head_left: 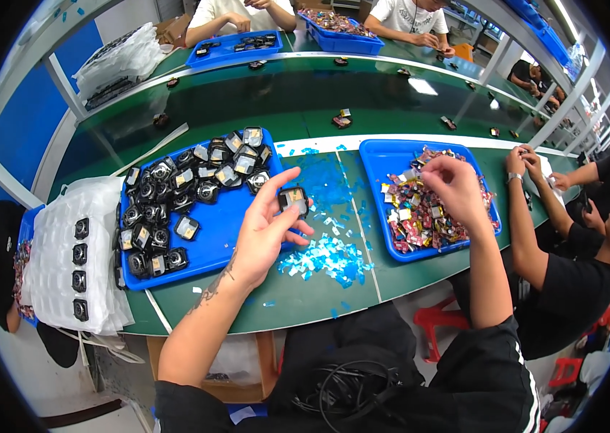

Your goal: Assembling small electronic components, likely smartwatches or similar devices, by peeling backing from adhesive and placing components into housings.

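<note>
My left hand is raised between two blue trays, its thumb and fingers closed on a small black square camera-like housing with a pale inset face. My right hand reaches over the right blue tray, fingertips pinched together just above a heap of small red, yellow and silver electronic parts. What the pinch holds, if anything, is too small to make out. Many similar black housings fill the back and left of the left blue tray.
Blue and white film scraps lie on the green table between the trays. White plastic trays holding several housings stand at the left. Beyond, a green conveyor carries scattered parts. Co-workers sit across and at the right.
</note>
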{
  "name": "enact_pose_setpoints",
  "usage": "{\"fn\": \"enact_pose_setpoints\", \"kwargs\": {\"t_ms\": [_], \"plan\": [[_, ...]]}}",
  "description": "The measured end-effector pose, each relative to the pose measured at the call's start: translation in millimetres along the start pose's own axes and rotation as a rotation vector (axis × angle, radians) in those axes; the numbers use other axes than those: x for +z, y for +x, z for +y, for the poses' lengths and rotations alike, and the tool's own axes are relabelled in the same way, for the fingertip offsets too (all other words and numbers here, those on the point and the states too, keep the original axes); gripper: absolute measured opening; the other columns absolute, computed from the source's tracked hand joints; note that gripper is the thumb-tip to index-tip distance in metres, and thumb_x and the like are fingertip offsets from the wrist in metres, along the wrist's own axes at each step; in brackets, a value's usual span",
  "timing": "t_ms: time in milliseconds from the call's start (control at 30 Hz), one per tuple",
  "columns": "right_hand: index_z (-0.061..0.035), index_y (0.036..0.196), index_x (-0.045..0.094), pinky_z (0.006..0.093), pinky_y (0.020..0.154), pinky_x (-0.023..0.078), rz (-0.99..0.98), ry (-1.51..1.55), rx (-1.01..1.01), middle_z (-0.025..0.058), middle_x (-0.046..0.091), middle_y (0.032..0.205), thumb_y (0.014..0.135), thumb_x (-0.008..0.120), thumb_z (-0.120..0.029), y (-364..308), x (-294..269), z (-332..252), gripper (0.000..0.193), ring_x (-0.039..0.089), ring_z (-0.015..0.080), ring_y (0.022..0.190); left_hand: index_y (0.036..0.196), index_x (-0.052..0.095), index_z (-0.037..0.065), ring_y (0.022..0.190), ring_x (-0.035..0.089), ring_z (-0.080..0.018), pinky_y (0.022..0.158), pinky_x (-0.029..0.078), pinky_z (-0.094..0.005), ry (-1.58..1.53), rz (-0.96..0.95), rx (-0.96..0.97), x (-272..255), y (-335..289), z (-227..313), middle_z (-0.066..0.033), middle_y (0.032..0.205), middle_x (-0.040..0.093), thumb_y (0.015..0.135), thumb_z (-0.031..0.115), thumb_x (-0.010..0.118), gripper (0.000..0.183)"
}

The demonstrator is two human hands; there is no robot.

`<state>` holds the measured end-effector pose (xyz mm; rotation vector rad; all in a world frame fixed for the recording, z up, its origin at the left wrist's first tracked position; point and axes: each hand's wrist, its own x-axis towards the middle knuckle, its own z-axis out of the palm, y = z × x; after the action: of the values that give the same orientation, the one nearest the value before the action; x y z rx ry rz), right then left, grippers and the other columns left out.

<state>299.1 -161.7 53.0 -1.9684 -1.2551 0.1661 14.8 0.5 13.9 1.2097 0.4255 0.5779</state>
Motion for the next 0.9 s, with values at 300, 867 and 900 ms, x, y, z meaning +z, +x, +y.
{"fn": "enact_pose_setpoints", "kwargs": {"t_ms": [300, 867, 900], "plan": [[-0.0054, 0.099, 0.059, 0.0242, 0.069, 0.051, -0.211, 1.414, 0.337, -0.0017, 0.058, 0.087, 0.096, 0.058, -0.012, -47.7, 50.8, -43.2, 0.008, 0.056, 0.0061, 0.073, 0.114, 0.069, 0.009, 0.087, 0.059, -0.0126, 0.069, 0.053, -0.0235, 0.673, 0.025, 0.512, 9.1, -8.6, -12.1, -0.0085, 0.113, 0.05, 0.076, 0.0, 0.073, 0.039], [-0.0008, 0.104, 0.063, 0.0239, 0.076, 0.048, -0.056, 0.789, 0.002, 0.0041, 0.064, 0.099, 0.095, 0.059, -0.012, -64.2, 113.5, -77.7, 0.015, 0.058, 0.0081, 0.088, 0.088, 0.076, 0.011, 0.078, 0.058, -0.0174, 0.066, 0.05, -0.0274, 0.726, -0.119, 0.689, 10.7, -9.6, -12.6, -0.0064, 0.092, 0.056, 0.069, 0.005, 0.079, 0.02], [-0.0003, 0.101, 0.063, 0.0238, 0.075, 0.049, -0.112, 0.796, -0.014, 0.0044, 0.065, 0.096, 0.094, 0.06, -0.011, -64.6, 106.7, -78.8, 0.014, 0.059, 0.0081, 0.086, 0.088, 0.075, 0.009, 0.081, 0.06, -0.0202, 0.067, 0.051, -0.0294, 0.651, -0.115, 0.547, 9.6, -9.2, -11.6, -0.0085, 0.092, 0.057, 0.072, 0.008, 0.077, 0.016]]}}
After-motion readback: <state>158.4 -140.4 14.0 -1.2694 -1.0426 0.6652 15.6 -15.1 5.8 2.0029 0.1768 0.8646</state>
